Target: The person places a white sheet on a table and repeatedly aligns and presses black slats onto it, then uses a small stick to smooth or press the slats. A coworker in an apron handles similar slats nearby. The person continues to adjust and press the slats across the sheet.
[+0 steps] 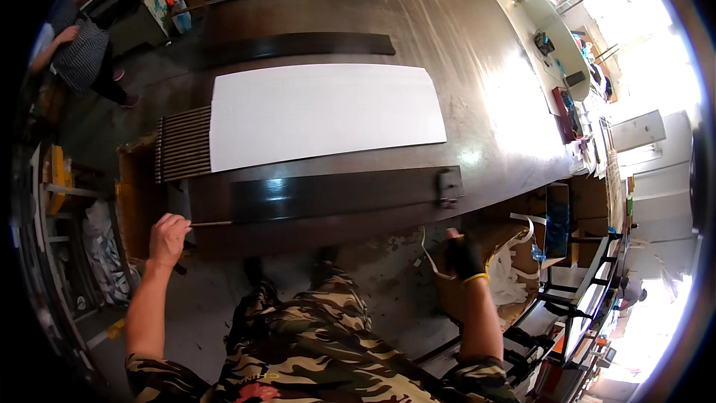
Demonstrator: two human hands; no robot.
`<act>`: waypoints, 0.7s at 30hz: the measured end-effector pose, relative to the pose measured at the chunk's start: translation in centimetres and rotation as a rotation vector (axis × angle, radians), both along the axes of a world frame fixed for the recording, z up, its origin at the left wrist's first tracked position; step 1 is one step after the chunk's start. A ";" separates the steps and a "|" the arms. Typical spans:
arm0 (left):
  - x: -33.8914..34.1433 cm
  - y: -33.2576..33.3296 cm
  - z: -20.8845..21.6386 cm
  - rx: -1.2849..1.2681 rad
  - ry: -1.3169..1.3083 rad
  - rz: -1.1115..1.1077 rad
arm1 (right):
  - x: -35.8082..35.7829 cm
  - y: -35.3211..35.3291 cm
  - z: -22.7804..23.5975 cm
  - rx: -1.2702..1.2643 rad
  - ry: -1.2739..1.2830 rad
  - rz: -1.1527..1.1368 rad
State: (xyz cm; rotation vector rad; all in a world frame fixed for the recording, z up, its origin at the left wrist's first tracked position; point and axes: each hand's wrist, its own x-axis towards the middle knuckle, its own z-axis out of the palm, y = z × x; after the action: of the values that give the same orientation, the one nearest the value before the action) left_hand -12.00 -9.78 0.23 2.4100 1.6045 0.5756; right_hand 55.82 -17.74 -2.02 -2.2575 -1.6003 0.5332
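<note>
My left hand [167,239] is closed around a thin rod-like tool [211,223] whose tip touches the left end of a long dark glossy strip [328,192] lying along the near edge of the workbench. My right hand [464,256], in a dark fingerless glove with a yellow cuff, hangs below the bench's right end and grips a narrow white strip [430,260] that curls down. A small dark metal block [449,185] sits on the right end of the dark strip. Beyond it lies a large white sheet [321,114] over a bundle of thin rods [181,145].
Further dark strips [298,45] lie across the far part of the brown bench [477,67]. A box with white scraps [514,269] stands at my right, wooden shelving [134,201] at my left. Another person [74,48] bends at the far left. My camouflage clothing fills the bottom.
</note>
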 end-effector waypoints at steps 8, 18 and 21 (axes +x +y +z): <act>0.2 0.7 0.3 -0.085 0.088 0.009 | 15.1 7.6 1.5 -0.146 -0.295 -0.281; -1.0 1.1 -1.1 -0.058 0.056 -0.051 | -1.3 16.0 -3.1 0.222 -0.533 -0.035; -1.2 1.1 -1.1 -0.061 0.048 -0.111 | -8.3 15.0 -3.2 0.202 -0.520 0.067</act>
State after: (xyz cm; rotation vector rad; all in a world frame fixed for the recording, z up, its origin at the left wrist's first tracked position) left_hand -13.25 -8.71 -0.88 2.4666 1.4723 0.4469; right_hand 47.50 -2.78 -5.26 -2.3070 -1.8640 -0.2210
